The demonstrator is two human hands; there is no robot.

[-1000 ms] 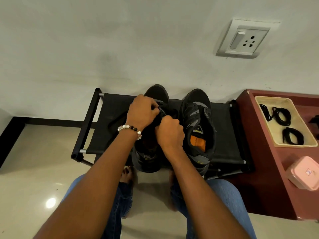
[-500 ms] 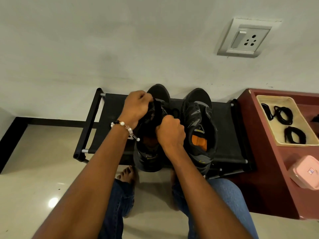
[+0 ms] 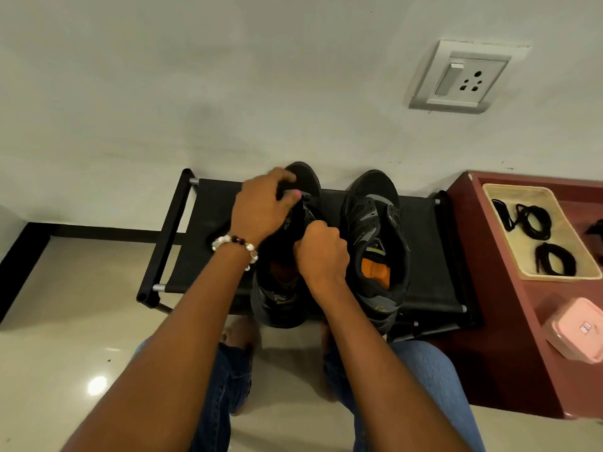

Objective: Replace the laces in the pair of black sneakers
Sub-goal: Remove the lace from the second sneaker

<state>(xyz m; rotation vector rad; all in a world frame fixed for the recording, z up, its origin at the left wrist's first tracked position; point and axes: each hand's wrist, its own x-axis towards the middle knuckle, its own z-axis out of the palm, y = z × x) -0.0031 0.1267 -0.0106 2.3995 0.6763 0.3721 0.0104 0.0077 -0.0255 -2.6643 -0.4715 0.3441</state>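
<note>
on the black rack [image 3: 208,223]: two black sneakers, left sneaker [image 3: 280,288], right sneaker [image 3: 375,230]
tray [image 3: 496,194]: three lace bundles [image 3: 535,220]
your left hand [image 3: 261,207]: grip curled over left sneaker's toe end
your right hand [image 3: 321,252]: grip fisted at its tongue, contents hidden

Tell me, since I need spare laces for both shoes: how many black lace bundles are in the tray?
3 that I can see, all in the beige tray: a long one at its far left, a coil beside it, and a coil nearer. None looks hidden.
</note>
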